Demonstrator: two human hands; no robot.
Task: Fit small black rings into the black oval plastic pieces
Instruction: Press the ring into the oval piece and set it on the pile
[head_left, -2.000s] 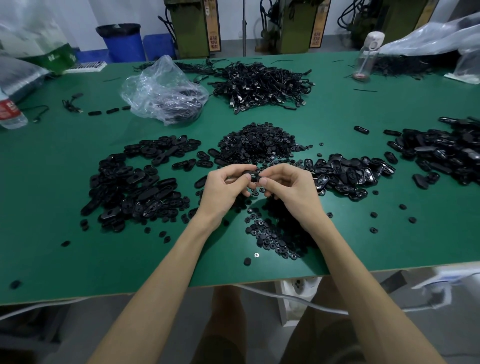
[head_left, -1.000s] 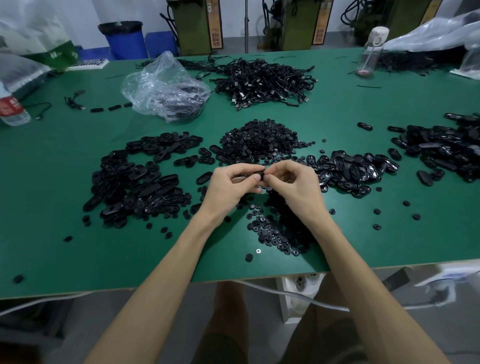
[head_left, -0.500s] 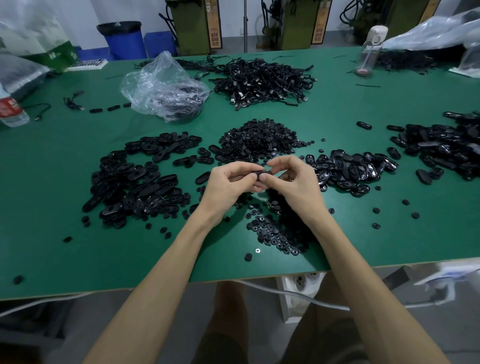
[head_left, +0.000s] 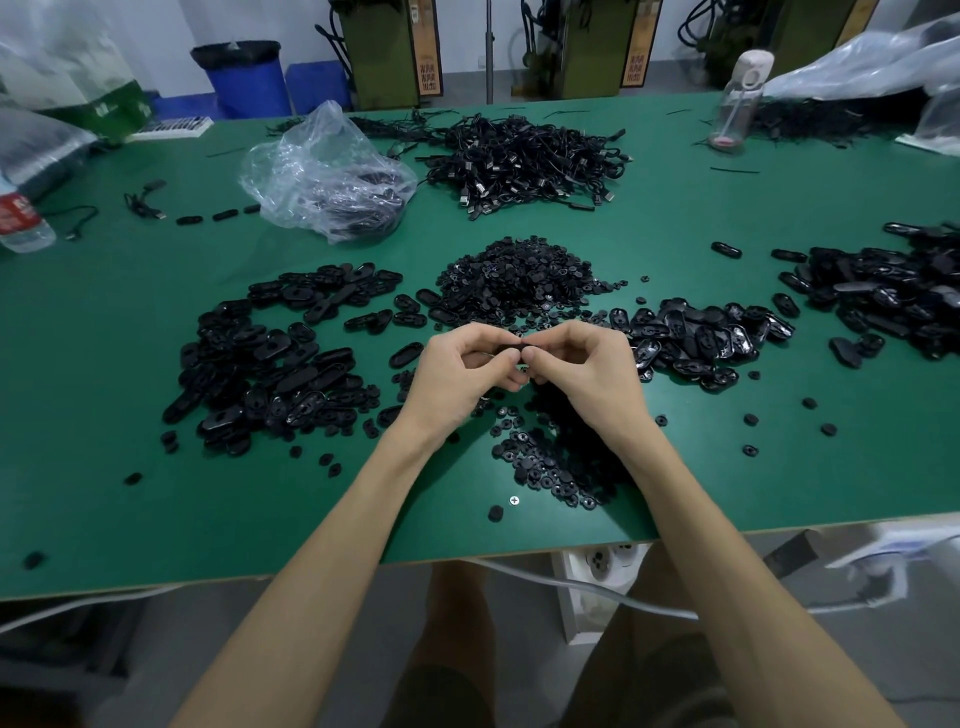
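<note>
Little had shifted in two seconds: the left hand (head_left: 460, 376) and right hand (head_left: 584, 371) had closed in until their thumbs met tip to tip, just short of the ring mound (head_left: 519, 283). Nearest the person, well short of that mound, a scatter of small rings (head_left: 550, 462) lay on the green table (head_left: 104, 426). Above it, both hands pinched one oval piece (head_left: 506, 340) between curled fingers and thumbs, clear of the table. The fingers hid whether a ring was seated in it yet. Oval piles lay left (head_left: 270, 364) and right (head_left: 696, 338) of the mound. Beyond it sat a plastic bag (head_left: 327, 176) and a heap of cables (head_left: 519, 156). Pressed off-centre, the ring might tilt in its seat, or pop free and get lost among the identical black scatter below.
</note>
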